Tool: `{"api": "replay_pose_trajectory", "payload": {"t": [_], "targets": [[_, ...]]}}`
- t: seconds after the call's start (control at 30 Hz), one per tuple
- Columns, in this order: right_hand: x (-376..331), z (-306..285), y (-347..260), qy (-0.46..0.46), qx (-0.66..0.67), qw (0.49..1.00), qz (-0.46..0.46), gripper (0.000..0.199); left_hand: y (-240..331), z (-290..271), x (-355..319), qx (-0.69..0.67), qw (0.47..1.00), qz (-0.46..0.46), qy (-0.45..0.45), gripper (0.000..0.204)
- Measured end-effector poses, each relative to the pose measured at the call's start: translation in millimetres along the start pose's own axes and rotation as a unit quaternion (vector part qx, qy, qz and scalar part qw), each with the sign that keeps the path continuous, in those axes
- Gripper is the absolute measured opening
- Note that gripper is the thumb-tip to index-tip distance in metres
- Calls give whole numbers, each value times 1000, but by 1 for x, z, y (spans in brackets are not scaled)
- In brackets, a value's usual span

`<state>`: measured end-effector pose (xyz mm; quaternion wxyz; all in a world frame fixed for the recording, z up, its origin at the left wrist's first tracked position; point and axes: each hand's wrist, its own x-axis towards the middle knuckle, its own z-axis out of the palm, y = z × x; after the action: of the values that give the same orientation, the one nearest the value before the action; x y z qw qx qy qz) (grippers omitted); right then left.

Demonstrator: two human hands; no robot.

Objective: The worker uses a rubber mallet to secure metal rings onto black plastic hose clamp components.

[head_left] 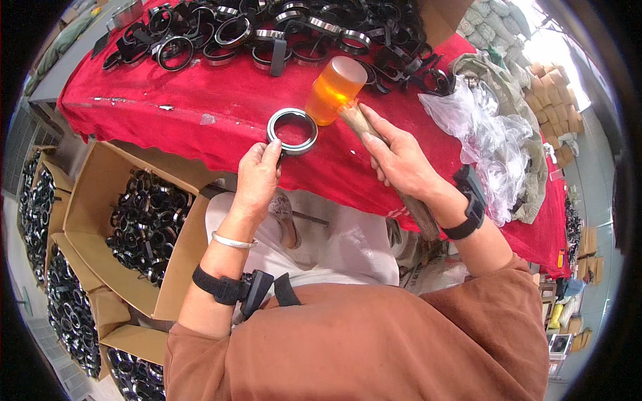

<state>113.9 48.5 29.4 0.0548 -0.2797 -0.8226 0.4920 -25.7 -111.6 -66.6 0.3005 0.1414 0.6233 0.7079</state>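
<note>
Between the thumb and fingers of my left hand [259,172] is a black and silver metal ring [273,127], held by its near edge over the red cloth. My right hand [400,155] is wrapped round the wooden handle of a mallet [336,90] with a see-through orange head. The mallet head stands just right of the ring, close to its far right rim; whether they touch I cannot tell. The handle's end sticks out below my right hand.
Many similar black and silver rings [234,32] are heaped along the far side of the red cloth [180,120]. Clear plastic bags [478,134] lie at the right. Beside me on the left, a cardboard box [93,207] holds more rings, with other filled boxes around it.
</note>
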Motion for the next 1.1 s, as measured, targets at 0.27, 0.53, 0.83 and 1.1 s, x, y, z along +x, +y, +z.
{"api": "replay_pose_trajectory", "payload": {"t": [0.27,0.53,0.83,1.1], "targets": [[-44,7,-26,161,72,960,-219,53,-14,-2,5,135,982,129,27,43],[-60,24,45,85,-60,988,-115,53,-25,-1,8,142,974,178,10,35],[8,32,-43,106,-143,884,-433,48,-7,5,3,144,977,157,20,31],[24,28,-44,18,-145,942,-302,45,-15,3,2,148,981,120,41,32]]}}
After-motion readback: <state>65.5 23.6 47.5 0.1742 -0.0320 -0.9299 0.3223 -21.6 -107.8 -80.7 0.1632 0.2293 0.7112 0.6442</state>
